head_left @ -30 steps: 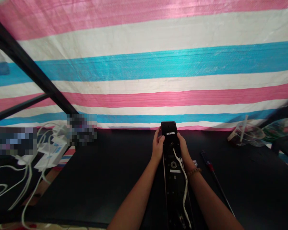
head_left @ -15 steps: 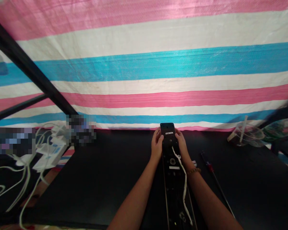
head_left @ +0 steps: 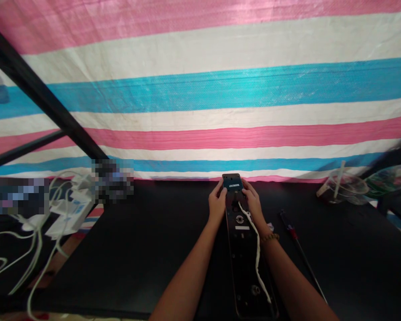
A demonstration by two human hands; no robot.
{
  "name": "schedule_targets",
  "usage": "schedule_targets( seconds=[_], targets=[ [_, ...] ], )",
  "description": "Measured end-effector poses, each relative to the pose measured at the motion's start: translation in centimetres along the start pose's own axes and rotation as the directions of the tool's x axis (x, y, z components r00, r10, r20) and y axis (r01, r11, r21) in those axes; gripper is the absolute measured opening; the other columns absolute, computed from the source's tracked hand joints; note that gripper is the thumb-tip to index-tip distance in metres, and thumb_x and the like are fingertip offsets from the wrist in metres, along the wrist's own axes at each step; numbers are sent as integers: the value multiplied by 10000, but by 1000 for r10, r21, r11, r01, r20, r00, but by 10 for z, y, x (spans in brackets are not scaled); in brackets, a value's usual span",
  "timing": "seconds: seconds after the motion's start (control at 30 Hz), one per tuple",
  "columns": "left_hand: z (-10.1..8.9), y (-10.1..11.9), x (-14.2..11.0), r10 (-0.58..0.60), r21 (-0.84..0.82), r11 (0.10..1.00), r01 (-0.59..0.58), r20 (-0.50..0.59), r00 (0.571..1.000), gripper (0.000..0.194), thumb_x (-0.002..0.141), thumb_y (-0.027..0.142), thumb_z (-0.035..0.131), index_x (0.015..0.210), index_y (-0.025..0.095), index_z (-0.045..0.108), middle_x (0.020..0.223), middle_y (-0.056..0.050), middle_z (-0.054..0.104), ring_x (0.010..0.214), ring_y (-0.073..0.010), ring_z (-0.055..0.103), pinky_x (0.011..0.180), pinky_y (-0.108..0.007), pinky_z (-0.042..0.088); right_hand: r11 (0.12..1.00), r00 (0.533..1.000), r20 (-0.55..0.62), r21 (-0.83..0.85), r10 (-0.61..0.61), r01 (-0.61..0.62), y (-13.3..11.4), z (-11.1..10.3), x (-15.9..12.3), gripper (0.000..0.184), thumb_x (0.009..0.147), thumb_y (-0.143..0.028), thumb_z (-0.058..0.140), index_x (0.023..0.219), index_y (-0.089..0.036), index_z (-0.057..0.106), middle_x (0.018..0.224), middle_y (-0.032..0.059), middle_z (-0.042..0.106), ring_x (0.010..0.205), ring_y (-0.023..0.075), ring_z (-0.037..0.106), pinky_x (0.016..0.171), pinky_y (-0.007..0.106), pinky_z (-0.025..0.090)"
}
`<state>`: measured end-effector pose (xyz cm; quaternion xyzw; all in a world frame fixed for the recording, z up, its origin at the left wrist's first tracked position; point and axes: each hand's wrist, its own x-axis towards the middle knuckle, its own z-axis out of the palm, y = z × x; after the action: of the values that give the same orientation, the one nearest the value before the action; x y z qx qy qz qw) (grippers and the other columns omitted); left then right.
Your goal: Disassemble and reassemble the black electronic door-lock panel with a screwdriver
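A long black panel [head_left: 250,263], which looks like the back of an electronic door lock, points away from me. A white wrapped cable [head_left: 258,254] runs down its face beside a round fitting and a white label. My left hand [head_left: 217,203] grips the left edge near the far end, its thumb on the face. My right hand [head_left: 253,201] clasps the opposite edge in the same way, a beaded bracelet at the wrist. To the right of my right arm lies a long screwdriver [head_left: 297,243] with a dark and red handle.
The panel is over a black table [head_left: 147,249]. A plastic cup with a straw [head_left: 339,185] and clear plastic bags [head_left: 390,178] are at the right. White chargers and cables [head_left: 70,214] crowd the left, beside a black metal frame [head_left: 50,102]. A striped tarp [head_left: 200,93] hangs behind.
The panel has tilted in my hands, and its near end now shows fully. Its far end has dropped slightly. Both hands keep their hold; the screwdriver stays put.
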<state>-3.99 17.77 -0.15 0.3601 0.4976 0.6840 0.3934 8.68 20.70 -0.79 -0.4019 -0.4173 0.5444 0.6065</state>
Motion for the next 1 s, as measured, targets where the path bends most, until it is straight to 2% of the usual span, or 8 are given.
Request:
schedule_targets(
  seconds=[0.3,0.53,1.0],
  targets=[
    [-1,-2,0,-30,98,995,34,-40,999,395,836,113,598,1219,144,690,1296,-106,662,1238,-250,613,1107,-397,427,997,998,-31,-40,57,-59,0,1,-1,464,623,-306,643,1048,-165,763,1125,102,747,1076,293,654,936,403,501],
    [-4,-7,4,-58,175,982,65,-44,997,371,824,132,623,1183,155,714,1256,-115,687,1221,-266,624,1102,-408,428,992,995,-13,-83,97,-98,3,-1,1,439,617,-303,631,1007,-154,765,1020,91,769,913,257,680,802,350,523],
    [-4,-4,4,-82,218,972,93,-55,995,357,842,148,616,1188,130,704,1266,-131,677,1196,-253,642,1076,-377,450,986,992,-55,-119,111,-117,3,-1,2,430,597,-304,637,971,-142,772,970,86,775,841,231,673,740,321,518]
  ],
)
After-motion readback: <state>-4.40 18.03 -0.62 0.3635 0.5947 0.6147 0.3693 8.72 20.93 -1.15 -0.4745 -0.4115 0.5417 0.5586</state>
